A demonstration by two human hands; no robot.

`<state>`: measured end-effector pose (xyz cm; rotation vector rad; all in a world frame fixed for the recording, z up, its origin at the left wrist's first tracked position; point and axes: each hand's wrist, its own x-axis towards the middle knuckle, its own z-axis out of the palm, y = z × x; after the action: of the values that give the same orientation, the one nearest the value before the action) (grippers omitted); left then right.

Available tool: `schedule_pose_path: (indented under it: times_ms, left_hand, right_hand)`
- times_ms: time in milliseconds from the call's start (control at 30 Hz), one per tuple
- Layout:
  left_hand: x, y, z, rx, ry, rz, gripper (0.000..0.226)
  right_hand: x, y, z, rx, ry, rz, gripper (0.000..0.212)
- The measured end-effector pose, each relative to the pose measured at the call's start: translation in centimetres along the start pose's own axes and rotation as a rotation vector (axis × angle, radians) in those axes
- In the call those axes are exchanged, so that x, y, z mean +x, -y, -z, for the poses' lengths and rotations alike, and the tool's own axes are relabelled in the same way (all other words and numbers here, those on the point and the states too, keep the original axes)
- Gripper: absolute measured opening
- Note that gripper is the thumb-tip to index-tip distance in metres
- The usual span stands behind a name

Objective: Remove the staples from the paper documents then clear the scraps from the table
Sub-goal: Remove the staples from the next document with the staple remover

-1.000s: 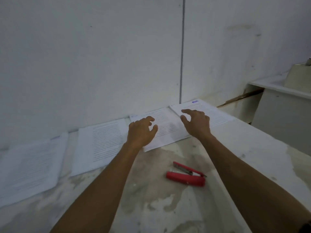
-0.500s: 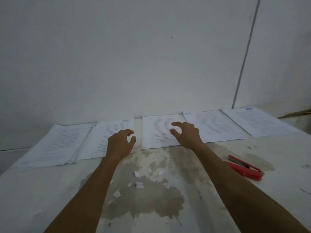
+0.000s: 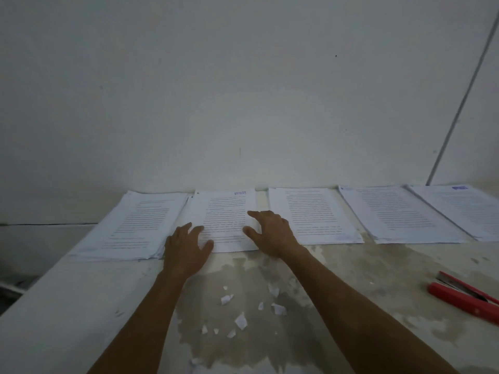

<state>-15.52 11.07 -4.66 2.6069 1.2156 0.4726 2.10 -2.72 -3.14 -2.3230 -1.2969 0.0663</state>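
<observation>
Five printed paper documents are laid in a row along the far edge of the table (image 3: 378, 279), against the white wall (image 3: 243, 90). The second document from the left (image 3: 224, 220) is reached by both hands. The left hand (image 3: 186, 249) is laid palm down at its near left corner, fingers spread, the thumb resting on the sheet and the outer fingers over the seam with the leftmost document (image 3: 135, 228). The right hand (image 3: 272, 233) is held over the right edge of the same sheet, fingers spread and slightly curled, the forefinger stretched out across the printed lines; nothing is pinched in either hand. Whether the right fingertips touch the paper cannot be told. Small white paper scraps (image 3: 240, 321) are scattered on the stained table surface between the two forearms, nearer the camera than the documents. A red stapler (image 3: 464, 299) is seen lying open near the right edge, well apart from the hands.
</observation>
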Motion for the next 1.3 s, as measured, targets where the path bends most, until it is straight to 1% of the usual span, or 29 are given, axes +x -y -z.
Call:
schedule_pose_path:
  times_ms: [67, 133, 200, 300, 400, 467, 567, 633, 667, 767, 800, 833, 933, 967, 1033, 1067, 1133, 1167, 1300]
  left_hand:
    - [0.0, 0.4, -0.9, 0.051, 0.033, 0.002, 0.060]
    - [0.0, 0.7, -1.3, 0.059, 0.020, -0.001, 0.062]
    - [0.0, 0.6, -1.4, 0.051, 0.015, -0.006, 0.062]
    - [-0.2, 0.6, -1.5, 0.050, 0.021, 0.036, 0.063]
    - [0.0, 0.7, -1.7, 0.083, 0.028, 0.065, 0.066]
    - [0.1, 0.9, -1.8, 0.101, 0.029, 0.060, 0.066]
    - [0.3, 1.1, -2.0, 0.110, 0.034, 0.054, 0.066]
    - [0.3, 1.1, -2.1, 0.105, 0.035, 0.057, 0.066]
    - [0.3, 1.1, -2.1, 0.098, 0.035, 0.058, 0.067]
    - [0.2, 1.0, -2.1, 0.091, 0.043, 0.061, 0.066]
    - [0.2, 0.9, -2.0, 0.091, 0.043, 0.065, 0.066]
    - [0.2, 0.9, -2.0, 0.090, 0.039, 0.070, 0.066]
    - [0.2, 0.8, -1.9, 0.085, 0.030, 0.070, 0.066]
    - [0.2, 0.8, -1.9, 0.085, 0.029, 0.068, 0.066]
    - [0.1, 0.8, -1.8, 0.089, 0.029, 0.066, 0.065]
    - [0.1, 0.8, -1.8, 0.092, 0.027, 0.065, 0.065]
    - [0.1, 0.8, -1.8, 0.098, 0.020, 0.058, 0.065]
    - [0.1, 0.8, -1.9, 0.100, 0.016, 0.049, 0.065]
    - [0.1, 1.0, -2.0, 0.096, 0.009, 0.044, 0.065]
  right_hand:
    - [0.7, 0.8, -0.9, -0.045, 0.053, 0.003, 0.067]
    - [1.0, 1.2, -2.0, -0.093, 0.114, -0.015, 0.072]
    - [0.9, 1.2, -3.1, -0.148, 0.130, -0.027, 0.072]
    - [0.8, 1.5, -4.0, -0.192, 0.046, -0.049, 0.072]
    - [1.5, 2.3, -4.0, -0.238, -0.046, -0.114, 0.078]
    - [2.2, 3.0, -3.7, -0.241, -0.042, -0.164, 0.082]
    - [3.6, 3.7, -2.9, -0.138, 0.002, -0.243, 0.083]
    - [4.6, 3.8, -2.4, -0.018, 0.020, -0.332, 0.083]
    - [5.1, 3.7, -2.2, 0.050, 0.024, -0.378, 0.080]
    - [6.4, 3.0, -1.5, 0.237, 0.056, -0.440, 0.051]
    - [6.7, 2.8, -1.3, 0.280, 0.077, -0.446, 0.044]
    - [7.0, 2.8, -1.2, 0.313, 0.094, -0.453, 0.041]
    - [7.6, 3.1, -1.1, 0.385, 0.109, -0.490, 0.042]
    - [7.8, 3.3, -1.2, 0.375, 0.113, -0.499, 0.043]
    - [7.9, 3.7, -1.2, 0.290, 0.133, -0.520, 0.050]
    - [8.0, 4.0, -1.0, 0.237, 0.138, -0.521, 0.050]
    - [8.1, 4.3, -0.6, 0.186, 0.132, -0.478, 0.040]
    - [8.2, 4.2, -0.4, 0.204, 0.127, -0.463, 0.038]
    - [8.0, 4.0, -0.4, 0.446, 0.124, -0.516, 0.047]
